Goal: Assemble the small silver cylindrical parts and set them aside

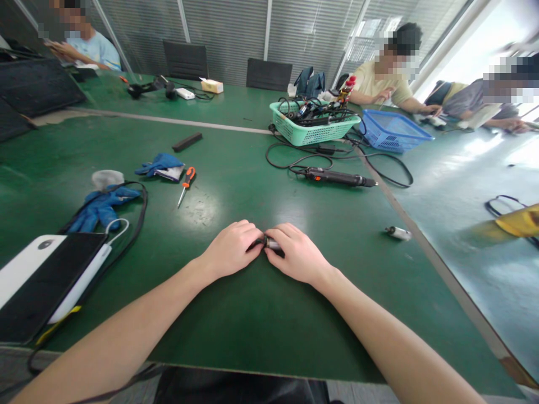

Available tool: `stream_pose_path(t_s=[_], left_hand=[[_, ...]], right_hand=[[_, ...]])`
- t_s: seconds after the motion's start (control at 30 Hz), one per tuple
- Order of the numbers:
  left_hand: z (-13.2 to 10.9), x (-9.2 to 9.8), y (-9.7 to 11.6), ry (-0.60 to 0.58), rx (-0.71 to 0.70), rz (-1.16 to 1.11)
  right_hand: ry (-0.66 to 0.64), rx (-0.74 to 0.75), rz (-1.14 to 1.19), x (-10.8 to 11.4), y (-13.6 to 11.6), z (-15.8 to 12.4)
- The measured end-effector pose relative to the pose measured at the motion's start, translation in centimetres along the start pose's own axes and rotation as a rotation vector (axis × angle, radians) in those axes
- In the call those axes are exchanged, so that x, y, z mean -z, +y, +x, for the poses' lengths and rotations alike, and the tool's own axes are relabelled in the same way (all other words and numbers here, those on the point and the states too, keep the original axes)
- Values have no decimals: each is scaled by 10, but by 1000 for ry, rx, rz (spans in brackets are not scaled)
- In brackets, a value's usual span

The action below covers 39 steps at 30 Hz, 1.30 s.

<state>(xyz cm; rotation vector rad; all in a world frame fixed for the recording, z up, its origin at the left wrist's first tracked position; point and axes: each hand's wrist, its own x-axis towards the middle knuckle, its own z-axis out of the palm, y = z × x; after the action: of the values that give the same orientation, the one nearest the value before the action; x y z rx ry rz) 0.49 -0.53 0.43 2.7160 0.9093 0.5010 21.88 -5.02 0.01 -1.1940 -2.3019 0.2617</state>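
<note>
The cylinder (273,243) sits between the two hands over the green table (252,320). The left hand (233,247) pinches the dark part at its left; the right hand's (300,253) thumb and fingers grip its silver body (mostly covered, any marking too small to read). Its long axis runs roughly left to right.

Office rm w/ blinds (227,31), chairs (269,74)
</note>
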Motion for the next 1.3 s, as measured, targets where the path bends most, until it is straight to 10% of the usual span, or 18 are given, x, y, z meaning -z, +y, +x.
stream_pose_path(t_s=[1.3], left_hand=[[-1, -2, -1, -8, -13, 10]], right_hand=[[-9, -8, -29, -1, 1, 0]])
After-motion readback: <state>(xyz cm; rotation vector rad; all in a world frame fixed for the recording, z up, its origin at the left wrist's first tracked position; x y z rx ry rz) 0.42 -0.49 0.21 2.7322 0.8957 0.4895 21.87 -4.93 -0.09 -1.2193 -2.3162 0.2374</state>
